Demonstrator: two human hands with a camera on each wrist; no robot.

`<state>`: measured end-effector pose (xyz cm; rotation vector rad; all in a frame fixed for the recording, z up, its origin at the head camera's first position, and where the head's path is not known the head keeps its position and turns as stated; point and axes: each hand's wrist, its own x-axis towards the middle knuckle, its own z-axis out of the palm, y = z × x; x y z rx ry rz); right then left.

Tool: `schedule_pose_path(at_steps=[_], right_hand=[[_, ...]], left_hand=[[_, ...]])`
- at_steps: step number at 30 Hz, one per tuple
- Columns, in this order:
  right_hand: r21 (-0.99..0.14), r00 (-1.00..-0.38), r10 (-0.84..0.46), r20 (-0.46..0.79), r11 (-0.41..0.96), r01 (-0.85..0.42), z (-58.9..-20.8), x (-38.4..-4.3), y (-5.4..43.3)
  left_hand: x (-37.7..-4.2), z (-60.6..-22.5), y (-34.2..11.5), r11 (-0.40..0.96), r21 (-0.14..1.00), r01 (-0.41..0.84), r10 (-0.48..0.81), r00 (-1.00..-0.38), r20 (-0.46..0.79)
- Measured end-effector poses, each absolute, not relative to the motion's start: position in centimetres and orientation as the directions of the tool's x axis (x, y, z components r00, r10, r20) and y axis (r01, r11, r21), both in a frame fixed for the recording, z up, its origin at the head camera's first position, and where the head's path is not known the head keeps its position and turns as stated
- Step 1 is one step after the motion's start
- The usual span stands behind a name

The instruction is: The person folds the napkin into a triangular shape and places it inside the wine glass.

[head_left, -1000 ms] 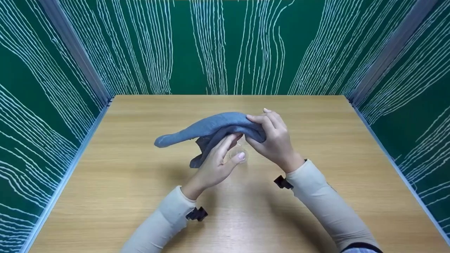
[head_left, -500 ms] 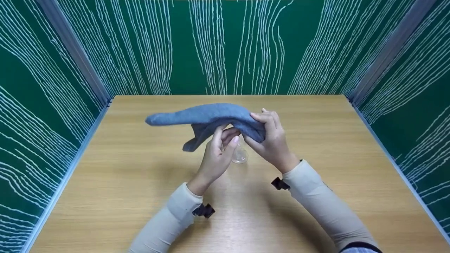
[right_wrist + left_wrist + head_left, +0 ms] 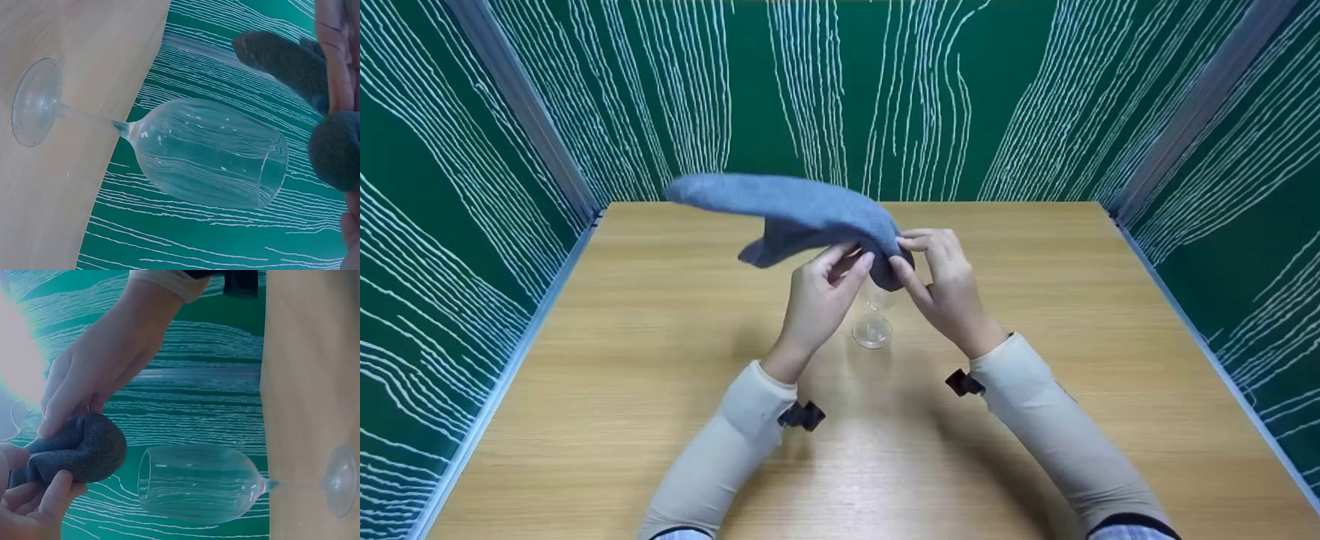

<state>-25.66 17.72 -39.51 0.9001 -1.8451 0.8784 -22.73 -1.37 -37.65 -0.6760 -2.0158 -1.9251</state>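
Note:
A blue-grey cloth (image 3: 802,202) is bunched at its right end, and its long folded tail reaches out to the left. My left hand (image 3: 821,304) holds the bunch from below and the left, thumb on its near side. From the right, my right hand (image 3: 952,289) pinches the rounded tip between thumb and fingers. Under the hands a clear wine glass (image 3: 208,152) stands upright on its foot, with small drops or specks on its bowl. The cloth lump (image 3: 93,444) is over the glass's rim level, apart from it in both wrist views. From the head, cloth hides most of the bowl.
The glass stands on a wooden table (image 3: 660,450). Green walls with white wavy lines (image 3: 750,97) rise at the back and sides, joined at grey corner posts (image 3: 525,105). Small black wrist mounts (image 3: 802,415) sit at both cuffs.
The cloth and my left hand have moved up and away from me, baring the glass's foot. My left fingers have closed in on the cloth, and the right hand has regripped near its tip.

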Motion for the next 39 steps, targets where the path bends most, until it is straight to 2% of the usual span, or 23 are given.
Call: schedule_pose_path(at_steps=[5, 14, 18, 25, 33, 39], right_hand=[[-0.248, -0.384, -0.214, 0.898, 0.473, -0.845, -38.9, -26.2, 18.2], [-0.345, -0.444, -0.177, 0.878, 0.407, -0.846, -38.0, -26.9, 18.7], [-0.401, -0.498, -0.179, 0.848, 0.397, -0.826, -37.7, -27.2, 18.9], [-0.463, -0.584, -0.256, 0.77, 0.405, -0.788, -37.9, -27.6, 19.2], [-0.529, -0.639, -0.248, 0.728, 0.39, -0.754, -38.5, -27.6, 18.8], [-0.523, -0.656, -0.279, 0.701, 0.425, -0.739, -38.9, -28.2, 19.3]], left_hand=[[-23.6, -37.1, -1.2, 0.088, 0.842, 0.533, 0.153, -0.842, 0.517], [-25.3, -35.8, -0.5, 0.124, 0.795, 0.594, 0.174, -0.801, 0.572], [-26.1, -35.6, -0.3, 0.173, 0.794, 0.582, 0.178, -0.812, 0.556], [-27.0, -36.4, -0.3, 0.265, 0.776, 0.572, 0.204, -0.82, 0.534], [-27.4, -36.9, -0.6, 0.31, 0.765, 0.565, 0.232, -0.825, 0.515], [-27.4, -36.9, -0.8, 0.312, 0.764, 0.565, 0.254, -0.825, 0.506]])
